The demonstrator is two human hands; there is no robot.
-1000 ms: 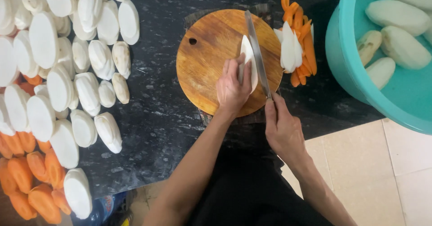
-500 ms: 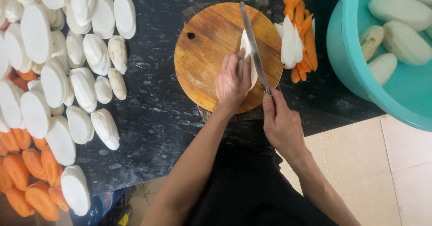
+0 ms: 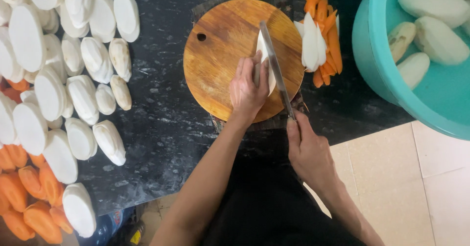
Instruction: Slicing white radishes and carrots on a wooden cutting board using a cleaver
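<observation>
The person is wearing dark black clothing, with both forearms showing bare and no sleeves, rings or watch visible.

The left hand (image 3: 247, 86) hides much of the white slice (image 3: 264, 55).

1. Far right, a teal tub (image 3: 372, 55) holds peeled white roots (image 3: 438, 40).
2. Left, white slices (image 3: 81, 96) cover the dark surface (image 3: 161, 123).
3. Near left, orange carrot pieces (image 3: 29, 197) lie heaped.
</observation>
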